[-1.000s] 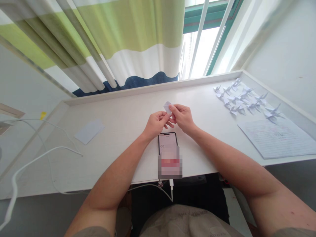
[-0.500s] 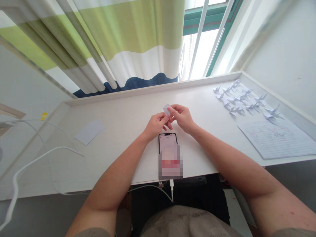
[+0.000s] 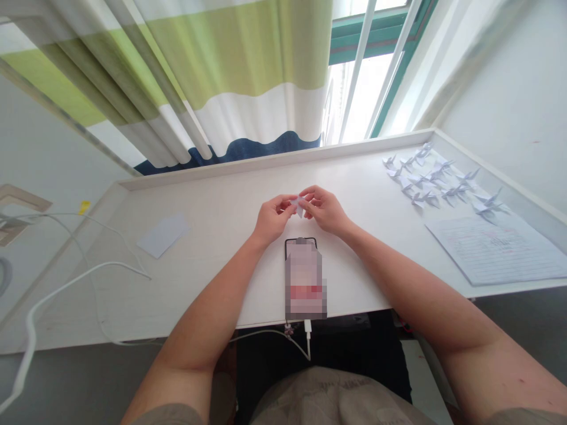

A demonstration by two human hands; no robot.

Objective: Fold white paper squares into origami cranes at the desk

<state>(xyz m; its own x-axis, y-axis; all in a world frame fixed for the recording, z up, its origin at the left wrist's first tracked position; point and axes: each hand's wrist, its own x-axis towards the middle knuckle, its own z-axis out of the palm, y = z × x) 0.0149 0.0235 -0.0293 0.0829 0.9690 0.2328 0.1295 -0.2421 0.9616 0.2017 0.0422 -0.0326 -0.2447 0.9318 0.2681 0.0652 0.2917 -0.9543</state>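
Observation:
A small folded piece of white paper (image 3: pixel 300 208) is pinched between my two hands, above the middle of the desk. My left hand (image 3: pixel 275 217) grips its left side between thumb and fingers. On the other side, my right hand (image 3: pixel 325 209) holds it with thumb and index finger. Fingertips cover much of the paper, so its exact folds are hard to make out. Just below the hands lies a phone (image 3: pixel 287 254) with a blurred screen, a white cable plugged into its lower end.
Several folded paper cranes (image 3: pixel 443 177) stand at the back right of the white desk (image 3: pixel 212 236). In front of them lies a written-on sheet (image 3: pixel 496 251). Blank paper (image 3: pixel 163 236) is at the left, near a loose white cable (image 3: pixel 88 271). A low rim runs along the desk's back edge.
My left hand has shifted up and left to the paper's left side. The paper has turned and sits slightly lower, a point now facing down. My right hand has moved little.

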